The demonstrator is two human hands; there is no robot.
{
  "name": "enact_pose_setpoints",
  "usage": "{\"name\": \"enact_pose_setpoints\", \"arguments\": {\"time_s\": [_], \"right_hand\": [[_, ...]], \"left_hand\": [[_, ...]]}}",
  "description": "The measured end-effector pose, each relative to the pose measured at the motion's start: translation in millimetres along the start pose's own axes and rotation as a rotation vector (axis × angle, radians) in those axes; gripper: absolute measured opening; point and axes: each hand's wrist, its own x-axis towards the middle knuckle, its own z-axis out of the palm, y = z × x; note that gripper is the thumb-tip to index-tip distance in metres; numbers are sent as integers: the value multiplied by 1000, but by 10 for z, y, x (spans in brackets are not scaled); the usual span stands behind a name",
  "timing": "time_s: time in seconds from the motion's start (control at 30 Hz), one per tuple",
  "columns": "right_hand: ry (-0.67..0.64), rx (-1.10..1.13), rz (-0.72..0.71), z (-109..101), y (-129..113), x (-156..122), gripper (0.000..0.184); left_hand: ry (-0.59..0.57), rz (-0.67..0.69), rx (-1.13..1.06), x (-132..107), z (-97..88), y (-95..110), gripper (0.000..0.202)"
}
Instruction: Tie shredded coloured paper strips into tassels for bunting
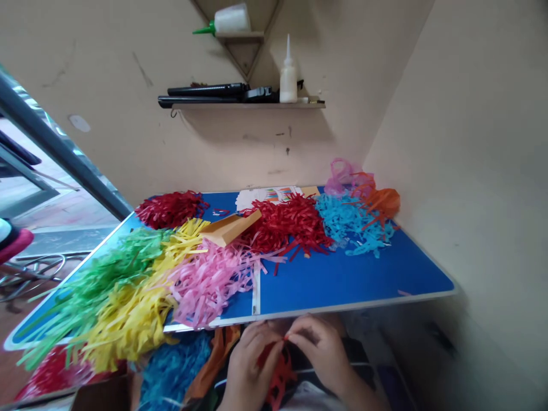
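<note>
**Helper:** What do you see by the hands?

**Me:** I see my left hand (252, 365) and my right hand (319, 348) close together, just below the edge of the blue table (355, 282). Between them is a bunch of red paper strips (278, 374).

**Helper:** How wide is the grip?

**Me:** Very narrow. The fingertips (299, 334) of both hands almost meet, and they pinch the top of the red bunch. The rest hangs down in front of my shirt (312, 394).

**Helper:** How do I do this well?

**Me:** Pinch near the top and hold the strips close together. Press firmly but softly, since thin paper can tear.

**Helper:** What is close by?

**Me:** Pink strips (209, 285) lie nearest on the table, with yellow strips (128, 325) and green strips (94, 279) beside them. Farther away are a red pile (285, 225) and light blue strips (351, 222). Below the table, orange strips (214, 359) lie just left of my left hand.
</note>
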Motion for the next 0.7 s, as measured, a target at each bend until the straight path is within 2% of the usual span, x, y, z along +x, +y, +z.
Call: {"name": "enact_pose_setpoints", "arguments": {"time_s": [0.1,0.23,0.37,0.57,0.7], "right_hand": [[1,-41,-55,0,-6,-14,7],[23,-150,-210,-17,-22,-23,8],[32,-234,-289,-31,-5,-32,10],[-28,-259,-243,-64,-37,-32,11],[-19,-108,-120,-99,-111,-19,9]], "left_hand": [[35,45,22,-11,5,-4,13],[118,101,51,26,36,36,9],[155,109,88,35,85,63,7],[202,45,55,-29,151,78,8],[112,-17,-75,-28,133,121,8]]}}
